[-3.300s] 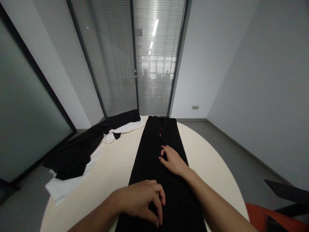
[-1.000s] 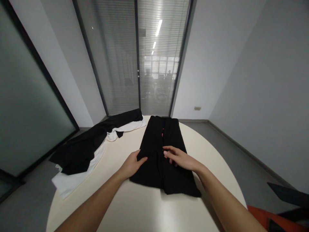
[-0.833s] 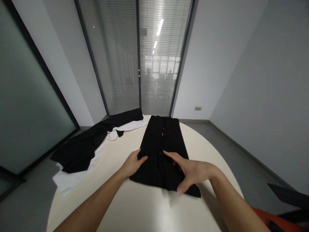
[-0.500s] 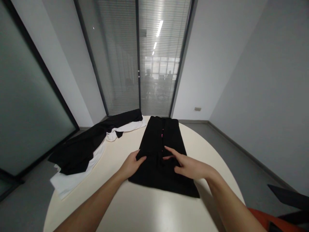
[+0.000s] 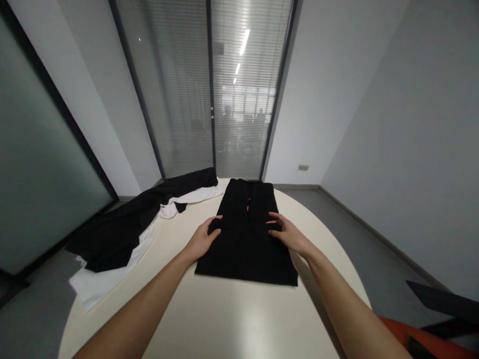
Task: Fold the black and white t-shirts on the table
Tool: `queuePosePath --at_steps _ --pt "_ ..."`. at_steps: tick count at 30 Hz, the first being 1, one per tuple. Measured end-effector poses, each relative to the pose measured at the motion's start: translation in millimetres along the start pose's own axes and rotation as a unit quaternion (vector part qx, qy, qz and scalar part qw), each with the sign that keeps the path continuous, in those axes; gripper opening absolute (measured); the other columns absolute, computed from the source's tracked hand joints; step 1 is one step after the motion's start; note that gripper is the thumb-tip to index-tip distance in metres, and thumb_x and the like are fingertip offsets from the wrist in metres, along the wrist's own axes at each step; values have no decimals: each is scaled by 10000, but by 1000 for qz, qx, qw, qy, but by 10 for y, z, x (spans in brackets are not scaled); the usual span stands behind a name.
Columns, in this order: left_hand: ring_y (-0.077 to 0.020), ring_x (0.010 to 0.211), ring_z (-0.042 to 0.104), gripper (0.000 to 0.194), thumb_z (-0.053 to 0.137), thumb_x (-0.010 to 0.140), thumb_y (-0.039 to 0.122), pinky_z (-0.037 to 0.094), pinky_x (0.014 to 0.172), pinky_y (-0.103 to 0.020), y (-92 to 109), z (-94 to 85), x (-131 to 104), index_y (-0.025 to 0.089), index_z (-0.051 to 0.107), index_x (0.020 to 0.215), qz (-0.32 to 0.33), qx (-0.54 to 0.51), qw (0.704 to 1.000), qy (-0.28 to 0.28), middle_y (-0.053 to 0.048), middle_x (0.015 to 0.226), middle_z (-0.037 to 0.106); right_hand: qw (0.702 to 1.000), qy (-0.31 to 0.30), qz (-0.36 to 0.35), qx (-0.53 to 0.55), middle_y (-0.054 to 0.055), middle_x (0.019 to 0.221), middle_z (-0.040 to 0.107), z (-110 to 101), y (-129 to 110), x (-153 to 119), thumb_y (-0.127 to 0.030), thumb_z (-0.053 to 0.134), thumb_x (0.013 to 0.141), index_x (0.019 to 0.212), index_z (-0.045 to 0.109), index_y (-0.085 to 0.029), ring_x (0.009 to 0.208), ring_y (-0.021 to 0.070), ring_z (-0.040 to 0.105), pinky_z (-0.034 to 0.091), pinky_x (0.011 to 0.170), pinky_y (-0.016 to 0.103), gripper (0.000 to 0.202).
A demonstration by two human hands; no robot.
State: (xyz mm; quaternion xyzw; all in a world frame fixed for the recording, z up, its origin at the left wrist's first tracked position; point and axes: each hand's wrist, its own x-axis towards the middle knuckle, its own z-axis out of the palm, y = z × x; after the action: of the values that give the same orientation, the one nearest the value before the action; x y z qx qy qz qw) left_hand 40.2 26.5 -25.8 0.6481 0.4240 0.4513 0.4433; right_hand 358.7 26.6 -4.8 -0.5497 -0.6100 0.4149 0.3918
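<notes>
A black garment (image 5: 247,249) lies flat and folded on the round table, long and wider at its near end. A small pink patch (image 5: 247,208) shows along its middle line. At its left edge rests my left hand (image 5: 202,239), thumb and fingertips apart on the cloth. My right hand (image 5: 292,235) is over the right edge, open, fingers spread and pointing inward, with the fingertips at the cloth. Whether either hand presses on the garment I cannot tell.
To the left, a black garment (image 5: 123,224) lies over a white one (image 5: 101,286), hanging past the edge of the cream round table (image 5: 224,319). Beyond stands a glass partition with blinds (image 5: 243,139). An orange and black chair (image 5: 415,334) is at the lower right.
My right hand has moved from the garment's middle to its right edge. My left hand stays at the left edge, slightly farther up. The near part of the garment looks smoother.
</notes>
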Motion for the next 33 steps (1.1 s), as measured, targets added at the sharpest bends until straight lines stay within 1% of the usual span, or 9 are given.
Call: queuePosePath --at_steps 8,13,17,19,23,25,27,29,33 --pt "-267 1192 628 494 652 835 386 450 1064 -413 43 12 404 187 614 1285 12 -1 1000 21 -83 1272 689 988 106 -103 -37 109 1304 605 -110 44 40 -279 588 802 1388 439 -221 1102 226 607 540 885 390 607" --pt "-289 1139 654 458 718 768 373 465 1042 -437 -102 28 564 162 670 1172 -4 22 1000 20 -108 1159 726 982 122 -91 -110 102 1210 638 -35 256 141 -229 557 780 1339 491 -199 1059 227 609 511 901 413 563" --pt "-271 1127 661 483 685 811 406 478 1027 -427 -158 17 642 182 630 1234 4 3 999 40 -103 1209 706 970 164 -156 -86 97 1255 619 -23 276 201 -248 546 820 1352 491 -213 1190 221 571 466 1005 410 536" --pt "-277 1122 665 519 708 797 417 482 1021 -429 -188 21 699 171 617 1244 -3 -8 998 55 -123 1215 703 967 183 -151 -93 99 1296 600 -21 270 214 -255 547 827 1368 482 -220 1219 223 557 452 1033 419 546" --pt "-286 1203 627 588 693 816 436 460 1045 -435 -255 18 704 148 555 1309 -22 -7 995 99 -194 1342 624 946 202 -148 -205 105 1313 583 29 108 103 -278 587 837 1246 594 -220 1246 258 521 391 1101 477 413" --pt "-280 1228 609 579 671 833 450 452 1054 -430 -271 -18 613 158 549 1317 -25 -1 993 115 -192 1390 587 935 147 -202 -253 97 1231 618 104 -107 -48 -326 603 877 1089 665 -218 1199 258 541 385 1100 471 246" --pt "-274 1205 620 563 655 841 470 471 1030 -424 -271 -71 477 168 562 1307 -18 18 994 102 -171 1347 620 931 -11 -258 -258 74 1096 659 228 -372 -241 -359 614 905 1076 670 -222 1049 218 608 474 981 390 225" --pt "-263 1161 641 526 613 871 485 494 993 -414 -254 -124 335 176 570 1294 0 54 996 76 -142 1268 665 897 -154 -295 -291 59 1090 654 388 -611 -430 -403 696 860 1092 681 -233 1018 205 615 491 914 331 287" --pt "-227 983 673 361 529 930 454 513 908 -385 -124 -194 125 188 614 1159 27 167 982 79 -96 1120 702 829 -209 -299 -424 57 1072 656 667 -816 -633 -350 745 802 1257 641 -245 970 230 621 484 825 320 478"
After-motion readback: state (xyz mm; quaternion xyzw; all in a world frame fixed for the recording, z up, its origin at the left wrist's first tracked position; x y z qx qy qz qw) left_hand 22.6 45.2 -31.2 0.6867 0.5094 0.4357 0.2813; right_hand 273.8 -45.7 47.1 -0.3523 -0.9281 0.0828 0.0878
